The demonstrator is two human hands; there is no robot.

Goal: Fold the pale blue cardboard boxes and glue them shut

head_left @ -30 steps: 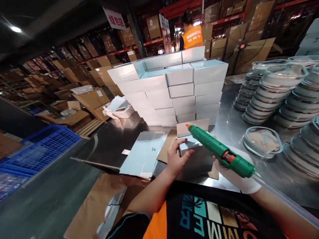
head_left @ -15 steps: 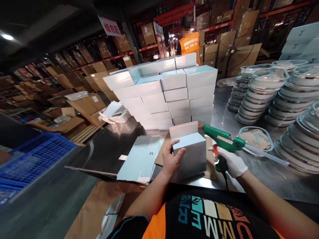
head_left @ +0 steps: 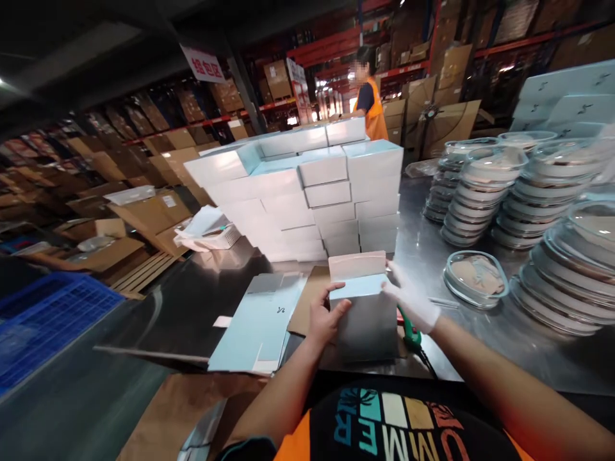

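Two hands: both on one box [head_left: 366, 307], lower centre of the frame.
Left hand [head_left: 325, 318]: bare, clasping the box's left side, thumb on the pale top panel, fingers wrapped around the edge.
Right hand [head_left: 411, 301]: in a white glove, fingers spread flat and pressed on the box's upper right corner; nothing pinched.
Box: small, pale blue, standing on the table [head_left: 202, 301]; its brown-lined flap stands upright at the far edge.
Glue gun [head_left: 409, 332]: green, lying on the table just right of the box, partly hidden under the right wrist; a dark cord trails from it toward the lower edge.
Flat blanks [head_left: 262, 320]: unfolded pale blue cartons, left of the box, resting on brown card.
Box stack [head_left: 307, 192]: many finished pale boxes, centre of the frame, behind the held box.
Lids [head_left: 500, 186]: clear round stacks, right of the frame; one lies single [head_left: 475, 278] near the right hand.
Crate [head_left: 43, 320]: blue, left edge.
Basket [head_left: 206, 234]: white, left of the box stack.
Co-worker [head_left: 369, 102]: orange vest, upper centre, well apart among shelves.
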